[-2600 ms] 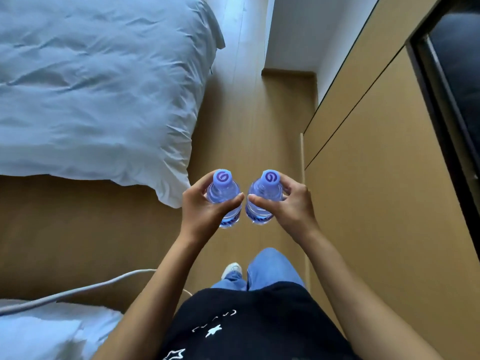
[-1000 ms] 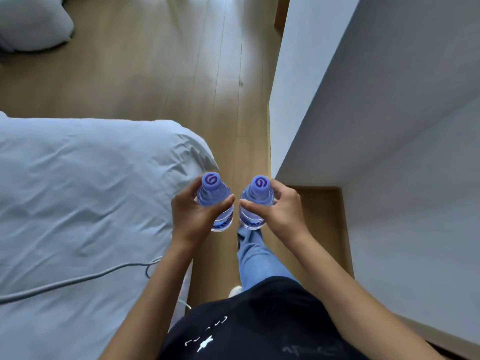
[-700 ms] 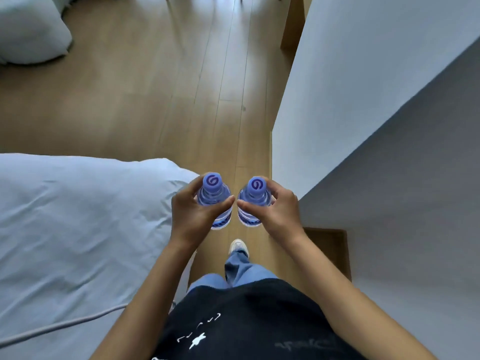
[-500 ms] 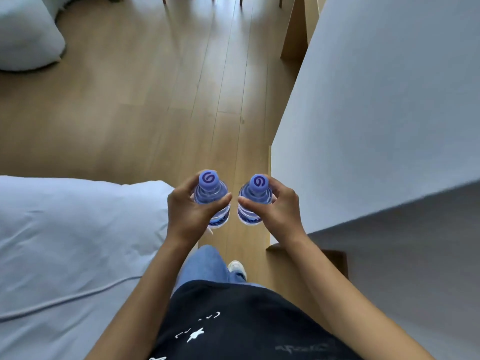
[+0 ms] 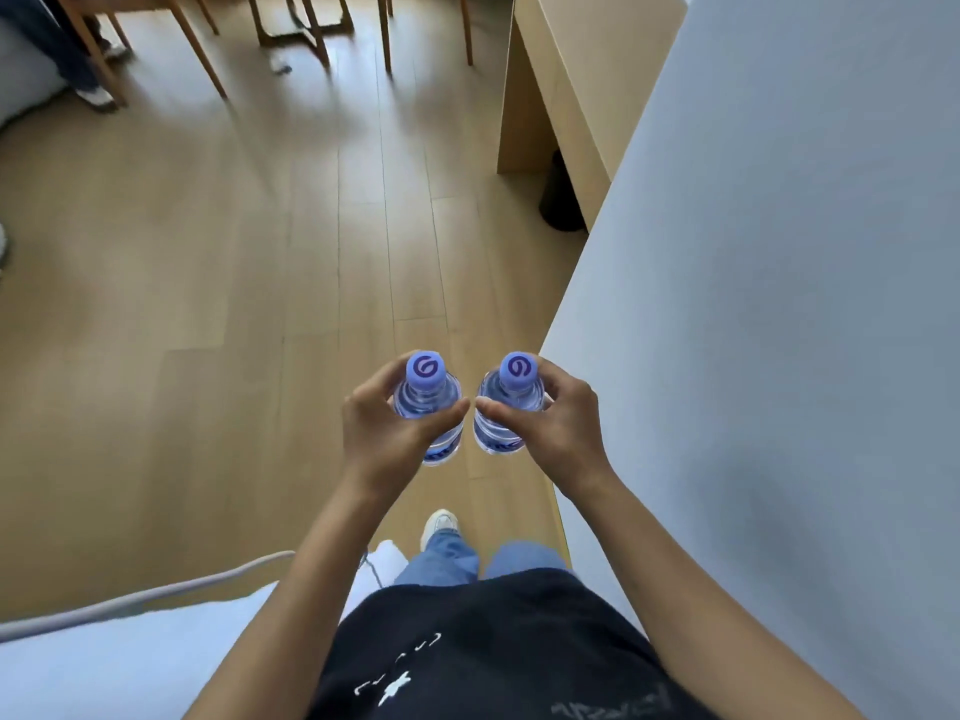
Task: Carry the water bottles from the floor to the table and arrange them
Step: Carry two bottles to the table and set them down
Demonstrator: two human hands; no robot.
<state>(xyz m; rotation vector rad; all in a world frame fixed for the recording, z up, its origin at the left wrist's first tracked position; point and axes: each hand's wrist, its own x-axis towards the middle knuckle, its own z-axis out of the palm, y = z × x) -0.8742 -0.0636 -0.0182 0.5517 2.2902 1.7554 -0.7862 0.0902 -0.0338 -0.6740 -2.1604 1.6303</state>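
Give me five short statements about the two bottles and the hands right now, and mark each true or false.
1. Each hand holds one bottle: left hand the left bottle, right hand the right bottle. True.
2. Both bottles have lost their caps. False: both wear purple caps.
3. The bottles stand on the floor. False: they are held above it.
4. Both bottles are upright. True.
5. The bed lies ahead of the bottles. False: it is at the lower left, beside the person.

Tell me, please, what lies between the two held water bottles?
Nothing: left bottle and right bottle stand apart, with bare wooden floor showing through, per the head view.
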